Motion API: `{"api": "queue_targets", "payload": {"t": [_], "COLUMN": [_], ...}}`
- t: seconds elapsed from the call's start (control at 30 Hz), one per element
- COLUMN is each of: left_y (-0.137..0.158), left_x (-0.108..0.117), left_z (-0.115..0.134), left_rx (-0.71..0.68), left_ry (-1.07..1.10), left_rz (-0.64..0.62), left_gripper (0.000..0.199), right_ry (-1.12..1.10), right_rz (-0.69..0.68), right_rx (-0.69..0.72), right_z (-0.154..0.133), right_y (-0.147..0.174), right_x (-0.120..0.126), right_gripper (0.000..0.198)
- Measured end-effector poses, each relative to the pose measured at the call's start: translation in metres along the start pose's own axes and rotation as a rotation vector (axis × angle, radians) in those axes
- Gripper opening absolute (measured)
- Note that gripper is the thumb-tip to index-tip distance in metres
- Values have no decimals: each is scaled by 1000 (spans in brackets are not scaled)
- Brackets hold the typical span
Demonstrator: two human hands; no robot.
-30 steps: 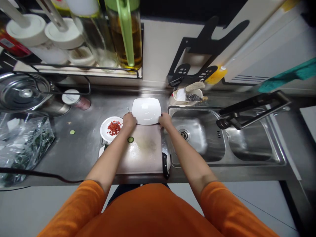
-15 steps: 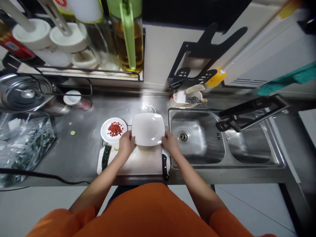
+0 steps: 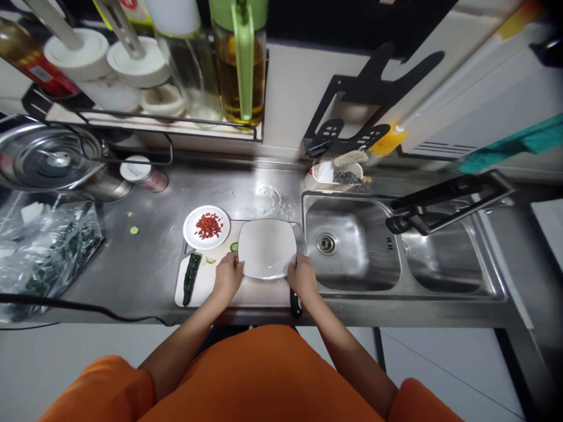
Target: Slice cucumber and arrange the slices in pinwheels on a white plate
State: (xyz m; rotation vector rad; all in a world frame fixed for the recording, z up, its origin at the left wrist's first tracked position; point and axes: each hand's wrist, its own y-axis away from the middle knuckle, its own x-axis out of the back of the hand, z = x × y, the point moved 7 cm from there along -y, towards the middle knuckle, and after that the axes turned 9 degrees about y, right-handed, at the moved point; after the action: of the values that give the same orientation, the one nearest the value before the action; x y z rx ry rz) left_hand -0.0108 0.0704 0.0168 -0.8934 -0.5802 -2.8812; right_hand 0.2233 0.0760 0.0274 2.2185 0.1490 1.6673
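A white, rounded-square plate (image 3: 267,247) is held level over the cutting board (image 3: 255,296). My left hand (image 3: 229,274) grips its left edge and my right hand (image 3: 302,275) its lower right edge, thumbs on the rim. Nothing lies on the plate. Beside it to the left, a round white dish (image 3: 189,227) bears chopped red pieces (image 3: 208,225). A dark green length of cucumber (image 3: 190,279) lies on the board's left side, with a few small green slices (image 3: 211,260) nearby. The black handle of a knife (image 3: 295,305) shows below my right hand; its blade is hidden.
A double steel sink (image 3: 352,246) with a black faucet (image 3: 448,202) is at the right. Bagged greens (image 3: 65,252), a lidded pot (image 3: 53,158) and a jar (image 3: 144,174) stand left. Above hangs a rack (image 3: 176,128) of bottles. Water is splashed on the counter (image 3: 145,258) behind the plate.
Both hands have brought the plate toward my body, lower over the cutting board. The wet patch behind it and a green slice at its left now show. The camera view has shifted slightly.
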Motion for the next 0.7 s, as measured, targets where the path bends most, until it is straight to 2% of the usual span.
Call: {"api": "queue_targets", "payload": {"t": [0.3, 0.53, 0.7], "left_y": [0, 2, 0], "left_x": [-4, -8, 7], "left_z": [-3, -7, -8], "left_rx": [-6, -12, -68], "left_ry": [-48, -13, -39], "left_rz": [4, -5, 45], "left_gripper": [8, 9, 19], "right_ry": [65, 140, 86], "right_rz": [7, 2, -2], "right_rx": [-29, 37, -36], "right_z": [4, -2, 2], "right_y": [6, 6, 8], "right_x": [-11, -12, -10], "right_gripper": [26, 25, 27]}}
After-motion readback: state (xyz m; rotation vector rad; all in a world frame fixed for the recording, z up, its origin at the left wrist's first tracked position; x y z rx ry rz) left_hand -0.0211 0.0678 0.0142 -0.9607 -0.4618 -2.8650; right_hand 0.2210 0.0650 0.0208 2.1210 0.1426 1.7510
